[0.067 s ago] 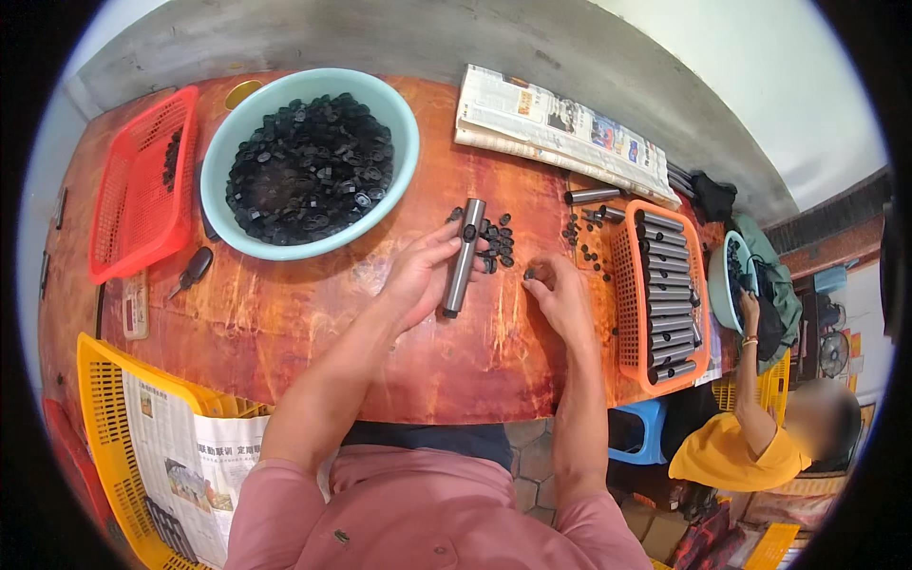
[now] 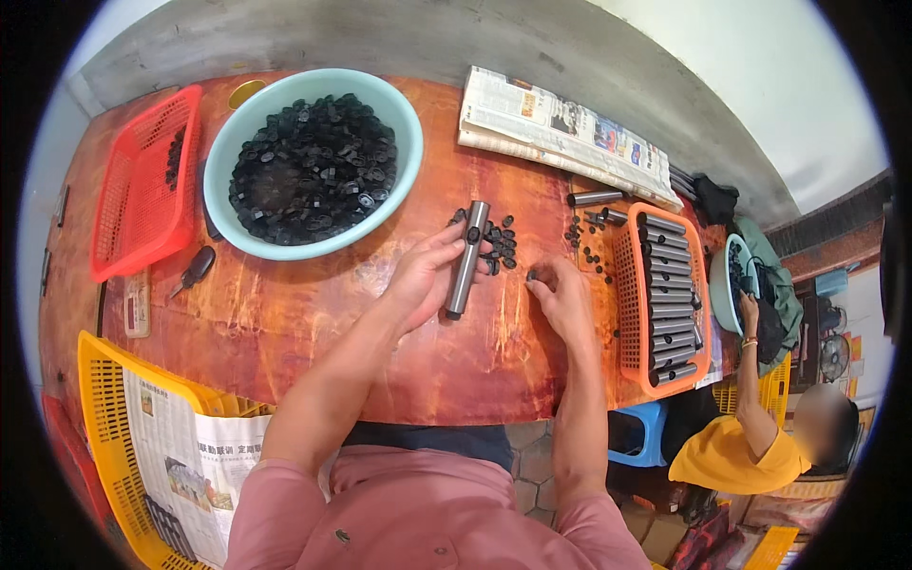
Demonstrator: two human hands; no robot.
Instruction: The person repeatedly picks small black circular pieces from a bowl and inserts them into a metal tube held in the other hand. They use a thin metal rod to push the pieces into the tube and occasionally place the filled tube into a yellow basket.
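In my left hand (image 2: 418, 281) is a grey metal tube (image 2: 463, 275), tilted, its top leaning slightly right. A black oval piece (image 2: 472, 234) sits in the side of the tube near its upper end. Several loose black pieces (image 2: 507, 251) lie on the table just right of the tube, beside my left fingertips. To the right of them my right hand (image 2: 564, 296) is closed, with thumb and finger pinching a small dark piece (image 2: 532, 275). The hands are apart, and the right one does not touch the tube.
A pale blue basin (image 2: 410, 161) heaped with black pieces stands far left, beside a red basket (image 2: 142, 237). At right is an orange basket (image 2: 631, 328) of metal tubes. Folded newspapers (image 2: 560, 123) lie at the back. A person in yellow (image 2: 736, 456) reaches into another basin (image 2: 719, 290).
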